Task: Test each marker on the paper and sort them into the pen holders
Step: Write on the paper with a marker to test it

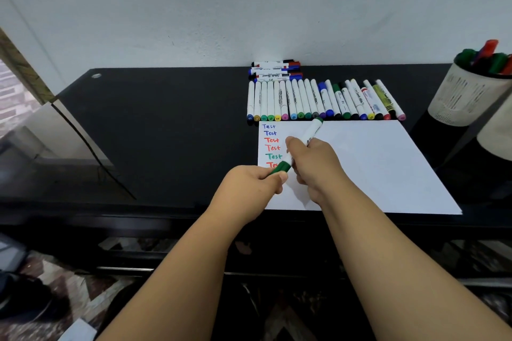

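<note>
Green is the colour in play: a white-barrelled marker with green ends (pixel 309 134) sits slantwise over the white sheet of paper (pixel 374 163), its barrel wrapped in the curled fingers of the right hand (pixel 311 166), while the left hand (pixel 255 185) pinches the green cap (pixel 281 168) at the near end. Whether the cap is coming off or going on I cannot tell. Six coloured "Test" words (pixel 271 144) run down the sheet's left edge, the lowest partly hidden. Beyond the paper lies a row of untested markers (pixel 324 101) on the black glass desk (pixel 155 130), and far right stands a cream mesh pen holder (pixel 465 94) already holding several. Next, I'd judge, comes either writing below the list or carrying this marker to a holder.
</note>
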Demonstrator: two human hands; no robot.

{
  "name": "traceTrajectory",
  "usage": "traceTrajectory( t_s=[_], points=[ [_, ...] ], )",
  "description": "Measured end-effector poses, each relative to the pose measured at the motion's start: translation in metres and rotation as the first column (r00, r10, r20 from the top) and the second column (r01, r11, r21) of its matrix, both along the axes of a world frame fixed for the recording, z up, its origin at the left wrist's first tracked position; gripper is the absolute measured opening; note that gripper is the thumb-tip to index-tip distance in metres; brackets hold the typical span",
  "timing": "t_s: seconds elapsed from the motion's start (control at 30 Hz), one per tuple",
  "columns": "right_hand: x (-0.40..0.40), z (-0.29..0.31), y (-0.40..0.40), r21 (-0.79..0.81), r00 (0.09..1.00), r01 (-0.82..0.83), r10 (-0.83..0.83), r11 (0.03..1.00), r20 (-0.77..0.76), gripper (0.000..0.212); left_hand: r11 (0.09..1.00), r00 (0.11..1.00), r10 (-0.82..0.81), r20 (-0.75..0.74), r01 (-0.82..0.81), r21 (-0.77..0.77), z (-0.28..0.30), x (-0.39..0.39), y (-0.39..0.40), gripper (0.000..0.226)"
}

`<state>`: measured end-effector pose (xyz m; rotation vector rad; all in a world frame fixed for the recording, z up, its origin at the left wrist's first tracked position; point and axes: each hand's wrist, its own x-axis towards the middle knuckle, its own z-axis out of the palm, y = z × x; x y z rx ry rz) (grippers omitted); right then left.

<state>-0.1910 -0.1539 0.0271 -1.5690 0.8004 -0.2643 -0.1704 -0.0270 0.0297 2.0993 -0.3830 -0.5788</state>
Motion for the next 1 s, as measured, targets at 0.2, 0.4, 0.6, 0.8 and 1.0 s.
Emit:
traceTrajectory(
  t_s=[0.2, 0.4, 0.6, 0.8, 1.0],
  points=[
    [0.003, 0.000, 0.005, 0.044, 0.999, 0.043, -0.043, 0.998, -0.004, 0.025, 0.985, 0.964, -0.076, 0.256, 0.034, 0.166, -0.002, -0.003, -0.001, 0.027],
    [0.007, -0.004, 0.008, 0.048, 0.999, 0.044, -0.044, 0.998, -0.015, 0.022, 0.987, 0.971, -0.084, 0.222, 0.051, 0.151, -0.002, 0.000, 0.001, 0.026],
    [0.004, -0.001, -0.031, 0.110, 0.984, 0.156, -0.164, 0.982, 0.071, 0.013, 0.998, 0.999, 0.045, -0.025, -0.046, -0.049, -0.002, 0.002, 0.020, 0.029],
    [0.001, -0.008, -0.023, 0.147, 0.980, 0.125, -0.145, 0.981, 0.134, 0.026, 0.993, 0.993, 0.032, 0.118, -0.045, 0.107, -0.006, 0.009, 0.013, 0.022],
    [-0.019, -0.012, -0.014, 0.017, 0.972, 0.098, -0.100, 0.995, 0.212, 0.031, 0.988, 0.986, 0.027, 0.166, -0.051, 0.146, -0.002, 0.014, 0.011, 0.031]
  ],
)
